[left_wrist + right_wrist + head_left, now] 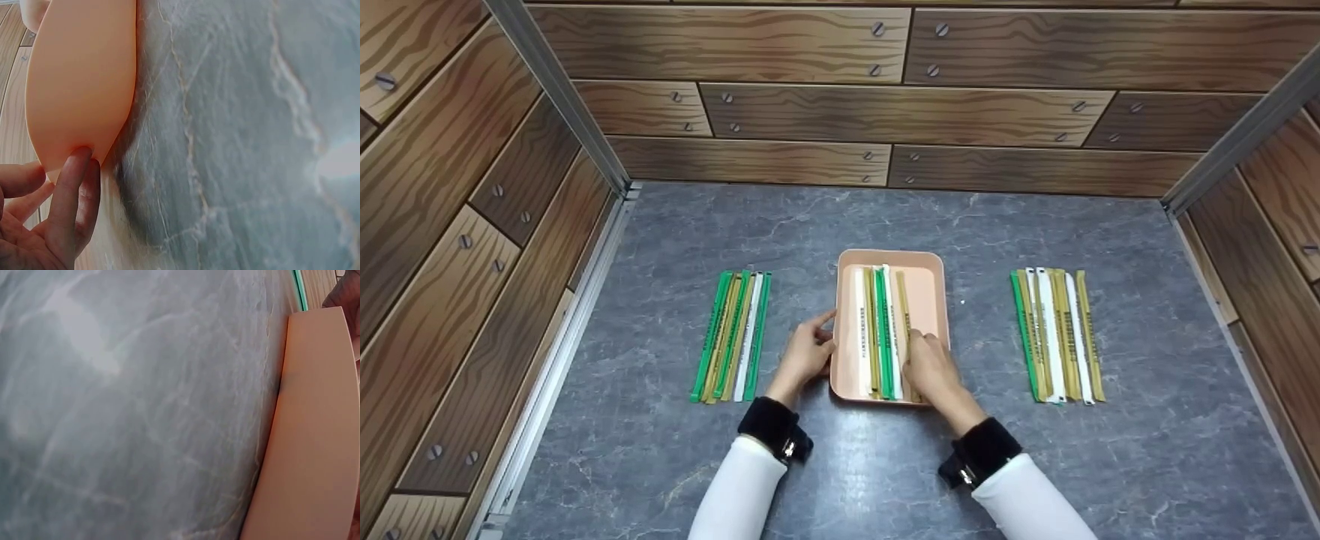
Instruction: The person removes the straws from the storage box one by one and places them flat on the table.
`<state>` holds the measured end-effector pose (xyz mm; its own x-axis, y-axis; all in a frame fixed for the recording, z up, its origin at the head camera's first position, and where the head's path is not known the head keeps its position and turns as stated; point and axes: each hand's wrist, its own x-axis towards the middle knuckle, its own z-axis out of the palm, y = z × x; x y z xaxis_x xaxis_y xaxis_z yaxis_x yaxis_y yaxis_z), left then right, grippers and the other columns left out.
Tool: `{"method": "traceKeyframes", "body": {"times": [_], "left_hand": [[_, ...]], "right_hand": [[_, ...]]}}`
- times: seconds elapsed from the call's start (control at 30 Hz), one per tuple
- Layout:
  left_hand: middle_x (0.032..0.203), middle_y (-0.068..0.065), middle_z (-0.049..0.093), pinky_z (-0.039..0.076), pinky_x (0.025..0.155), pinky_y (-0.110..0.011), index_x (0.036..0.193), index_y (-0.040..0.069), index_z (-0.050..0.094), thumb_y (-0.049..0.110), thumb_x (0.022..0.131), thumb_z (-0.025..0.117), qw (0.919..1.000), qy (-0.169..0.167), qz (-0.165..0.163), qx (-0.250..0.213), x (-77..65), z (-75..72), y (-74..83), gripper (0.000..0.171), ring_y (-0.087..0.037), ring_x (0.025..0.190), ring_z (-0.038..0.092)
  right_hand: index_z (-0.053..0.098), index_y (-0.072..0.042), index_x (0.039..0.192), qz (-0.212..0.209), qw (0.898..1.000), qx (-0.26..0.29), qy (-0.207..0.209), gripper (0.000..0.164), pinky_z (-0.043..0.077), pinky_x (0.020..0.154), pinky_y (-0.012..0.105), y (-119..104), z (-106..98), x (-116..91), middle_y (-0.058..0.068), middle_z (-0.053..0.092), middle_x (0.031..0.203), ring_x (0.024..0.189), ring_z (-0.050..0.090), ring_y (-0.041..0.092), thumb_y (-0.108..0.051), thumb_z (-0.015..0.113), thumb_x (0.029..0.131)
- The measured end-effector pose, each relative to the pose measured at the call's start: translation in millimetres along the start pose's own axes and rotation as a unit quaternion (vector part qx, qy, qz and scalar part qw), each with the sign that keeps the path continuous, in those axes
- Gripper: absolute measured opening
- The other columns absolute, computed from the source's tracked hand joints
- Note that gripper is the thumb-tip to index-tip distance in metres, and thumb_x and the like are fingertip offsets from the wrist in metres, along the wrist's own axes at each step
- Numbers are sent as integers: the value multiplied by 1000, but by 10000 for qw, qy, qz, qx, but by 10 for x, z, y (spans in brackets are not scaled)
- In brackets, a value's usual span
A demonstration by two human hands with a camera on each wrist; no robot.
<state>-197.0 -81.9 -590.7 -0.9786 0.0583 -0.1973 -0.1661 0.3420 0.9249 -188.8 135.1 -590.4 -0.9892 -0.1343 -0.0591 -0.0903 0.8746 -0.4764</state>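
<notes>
A pink rectangular tray (930,300) holds a row of long, narrow printed packets (879,330) in white, gold and green, lying lengthwise on its left and middle. My left hand (804,354) grips the tray's left side; in the left wrist view its fingers (70,191) press the outer wall while the thumb lies at the rim. Over the tray's right part, my right hand (931,367) has curled fingers and pinches a gold packet (903,296), the rightmost one there. The right wrist view shows mostly the tray's outer wall (315,427), so that grip is partly hidden.
A bundle of green, gold and white packets (731,337) lies on the grey marbled table (855,480) left of the tray. Another bundle (1057,337) lies to the right. Wood-patterned panels (802,112) enclose the back and both sides.
</notes>
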Motion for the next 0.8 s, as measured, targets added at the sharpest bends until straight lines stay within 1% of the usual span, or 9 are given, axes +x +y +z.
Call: {"method": "traceKeyframes", "body": {"times": [0.2,0.37,0.53,0.57,0.67,0.73,0.77,0.8], "left_hand": [[94,-14,66,56,57,-30,143,9,52,-8,87,58,9998,65,13,194,13,3,-5,58,-24,81,67],[94,-14,66,56,54,-31,144,9,51,-9,87,58,9999,29,-1,167,5,3,-5,59,-24,78,67],[96,-16,68,55,52,-31,144,9,51,-9,88,57,10000,12,-10,35,2,4,-14,59,-26,77,68],[96,-16,68,55,51,-31,144,10,51,-9,88,57,10000,11,-15,20,1,4,-15,59,-26,77,69],[95,-15,68,54,50,-30,144,9,51,-8,88,57,10000,22,17,82,-3,2,-8,58,-25,76,68],[94,-15,68,54,49,-30,143,9,52,-8,88,57,9999,33,20,130,-2,1,-6,58,-25,75,68],[94,-15,68,53,49,-29,143,9,52,-7,88,58,9998,43,33,173,0,0,-4,58,-25,75,68],[94,-14,67,53,48,-29,143,10,52,-7,88,58,9998,47,36,200,0,-2,-3,58,-24,75,68]], "right_hand": [[61,11,117,141,9997,69,-206,44,55,73,46,-23,-44,-6,24,60,96,85,60,35,8,63,74],[59,12,121,164,9993,109,-326,48,55,74,46,-30,-80,-3,25,62,99,87,61,36,6,64,74],[55,12,128,108,9985,392,-368,56,54,81,48,-21,-145,-1,30,64,110,97,63,40,7,63,73],[55,11,129,96,9983,455,-341,57,55,80,47,-22,-170,-5,29,64,109,96,64,39,7,63,73],[53,8,134,139,9966,752,-296,60,57,66,39,-24,-264,-27,23,67,100,79,67,31,8,62,75],[51,4,137,188,9940,1043,-282,61,55,50,35,-20,-335,-58,17,66,91,63,64,24,8,62,78],[51,3,139,204,9927,1163,-265,61,53,45,32,-15,-372,-74,14,65,88,59,62,21,8,63,79],[51,2,139,185,9917,1254,-234,62,52,44,30,1,-405,-88,12,64,86,58,61,20,8,63,79]]}}
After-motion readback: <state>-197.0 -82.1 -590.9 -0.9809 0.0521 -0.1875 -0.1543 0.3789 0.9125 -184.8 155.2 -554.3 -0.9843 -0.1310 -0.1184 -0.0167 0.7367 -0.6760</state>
